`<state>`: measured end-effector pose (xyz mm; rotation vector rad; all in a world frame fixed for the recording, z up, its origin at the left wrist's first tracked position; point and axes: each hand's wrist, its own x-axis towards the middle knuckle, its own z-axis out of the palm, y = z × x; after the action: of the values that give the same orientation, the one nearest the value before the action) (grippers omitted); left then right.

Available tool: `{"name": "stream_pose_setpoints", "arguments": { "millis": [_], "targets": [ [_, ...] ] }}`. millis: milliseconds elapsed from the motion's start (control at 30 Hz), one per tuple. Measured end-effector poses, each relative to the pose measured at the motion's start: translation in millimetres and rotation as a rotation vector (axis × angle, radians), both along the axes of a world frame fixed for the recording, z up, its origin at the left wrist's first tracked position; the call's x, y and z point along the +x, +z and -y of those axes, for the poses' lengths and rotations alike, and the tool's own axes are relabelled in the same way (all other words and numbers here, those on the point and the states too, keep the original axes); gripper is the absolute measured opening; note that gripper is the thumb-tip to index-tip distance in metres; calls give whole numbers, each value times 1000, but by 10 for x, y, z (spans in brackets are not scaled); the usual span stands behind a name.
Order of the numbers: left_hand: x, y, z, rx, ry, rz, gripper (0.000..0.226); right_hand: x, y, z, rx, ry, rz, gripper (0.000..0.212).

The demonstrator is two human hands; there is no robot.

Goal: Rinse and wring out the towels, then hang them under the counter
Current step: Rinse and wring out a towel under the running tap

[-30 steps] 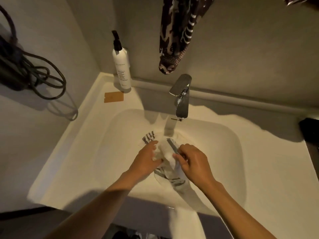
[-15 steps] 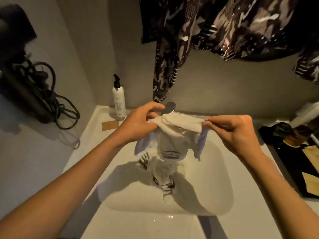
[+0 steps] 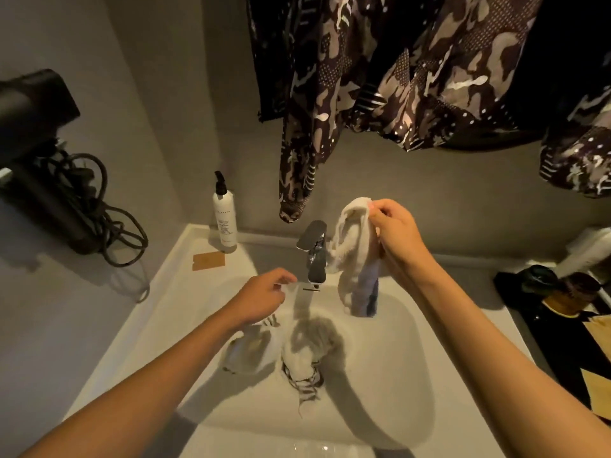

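Observation:
My right hand [image 3: 395, 238] grips a white towel [image 3: 352, 249] by its upper end; it hangs down just right of the chrome faucet [image 3: 314, 251], with a bluish-grey part at its bottom. My left hand [image 3: 261, 297] hovers left of the faucet spout, fingers loosely curled, holding nothing. More wet towels lie in the white sink basin [image 3: 390, 385]: a crumpled white one with a fringe [image 3: 304, 361] near the middle and a flatter one [image 3: 246, 350] under my left wrist.
A white pump bottle [image 3: 224, 219] and a tan card [image 3: 209, 261] sit at the counter's back left. Patterned dark cloth [image 3: 396, 71] hangs above the faucet. A black hairdryer with coiled cord [image 3: 66, 200] hangs on the left wall. Dark items on a black tray [image 3: 562, 292] stand at right.
Both hands lifted a towel out of the basin and held it stretched. My left hand has since let go and dropped toward the spout; the towel now hangs from my right hand alone.

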<state>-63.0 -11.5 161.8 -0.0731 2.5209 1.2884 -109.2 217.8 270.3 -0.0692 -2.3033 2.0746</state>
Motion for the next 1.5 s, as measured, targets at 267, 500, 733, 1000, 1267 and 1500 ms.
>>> {"name": "stream_pose_setpoints", "arguments": {
  "millis": [267,500,733,1000,1267,1500],
  "targets": [
    [129,-124,-759,1658,540,662,96,115,-563,219,-396,166,256,23],
    [1,-271,-695,1142,796,365,13,486,-1269,325,391,81,-28,13],
    [13,-309,-735,852,438,204,34,761,-1735,375,-1063,321,921,86],
    [-86,-313,-743,357,-2,45,11,792,-1773,274,-1177,385,916,52],
    [-284,-346,-852,292,49,52,21,640,-1814,167,-977,556,826,30],
    [-337,-448,-835,215,108,57,22,562,-1778,257,-330,550,731,8]
  ]
}}
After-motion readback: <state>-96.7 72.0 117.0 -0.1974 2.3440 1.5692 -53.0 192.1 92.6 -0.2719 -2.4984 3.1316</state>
